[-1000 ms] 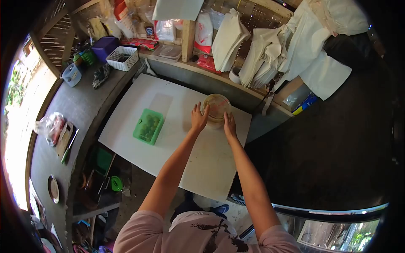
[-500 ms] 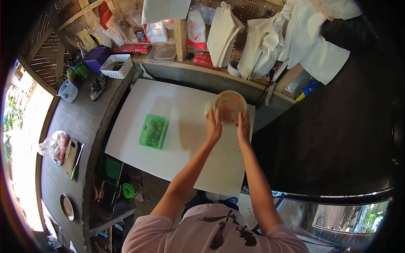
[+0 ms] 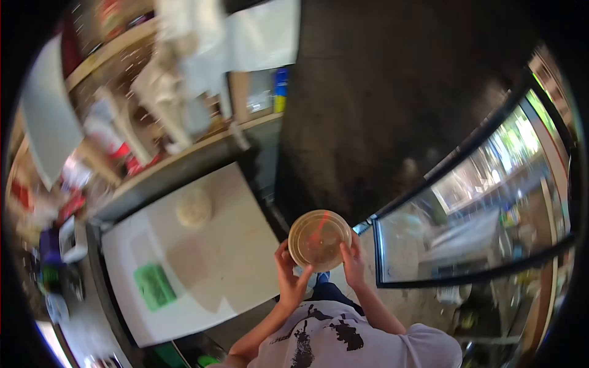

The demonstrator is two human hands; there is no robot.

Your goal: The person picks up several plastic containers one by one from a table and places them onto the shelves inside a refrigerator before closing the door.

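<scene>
A round lidded tub [image 3: 319, 240], translucent with red marks on top, is held in front of my body, beyond the white table's right edge. My left hand [image 3: 291, 274] grips its left side and my right hand [image 3: 353, 260] its right side. On the white table [image 3: 230, 245] lies a green box [image 3: 154, 286], its contents too blurred to tell. Farther back on the same surface sits a pale round thing [image 3: 194, 207], also blurred.
A glass-fronted case [image 3: 466, 239] with a dark frame stands at the right, beside a large dark surface [image 3: 392, 104]. Paper and bags hang along the back wall. At the far left runs a counter with a white basket [image 3: 73, 240].
The view has swung to the right and blurred. Both hands have brought the tub off the table area and closer to my body. The pale round thing now shows on the table without the tub beside it.
</scene>
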